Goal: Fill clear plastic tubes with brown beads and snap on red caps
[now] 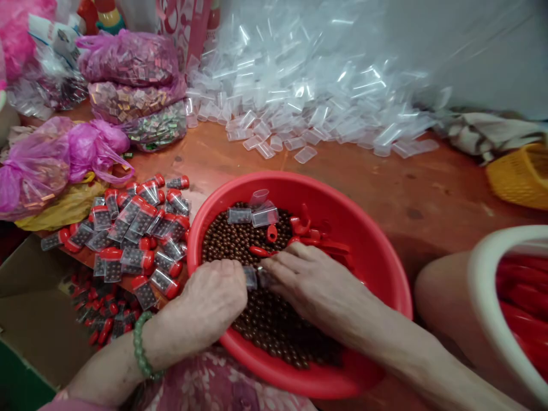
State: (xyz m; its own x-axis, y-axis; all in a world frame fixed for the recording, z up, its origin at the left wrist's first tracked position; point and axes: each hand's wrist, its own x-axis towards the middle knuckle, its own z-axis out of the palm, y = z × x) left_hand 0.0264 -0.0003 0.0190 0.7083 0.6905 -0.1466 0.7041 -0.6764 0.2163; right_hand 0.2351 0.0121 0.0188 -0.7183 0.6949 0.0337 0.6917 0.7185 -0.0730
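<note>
A small clear container (250, 277) is in the left hand (222, 288), over the left half of the red basin (385, 268), just above the brown balls (231, 242); its see-through wall juts from that hand's curled fingers, which are clamped on it; the right hand (303, 271) reaches over the basin's near-right rim, fingers close together and bent down beside the container, though I cannot tell whether they grip anything; two more clear pieces (264, 214) lie on the balls toward the far rim, with red caps (302, 224) to their right; the basin's right inner wall shows as a smooth slope, and a strip of the table (363, 165) runs between the far rim and a heap of clear tubes (308, 114) along the table's far edge; filled, red-capped containers (137, 222) crowd close to the basin's left rim; the hands hide the balls beneath them, and what the held container has inside is too blurred to make out; the white tub (483, 268) and yellow basket (520, 177) are cut off at right, as is the cardboard box (34, 308) at left.
</note>
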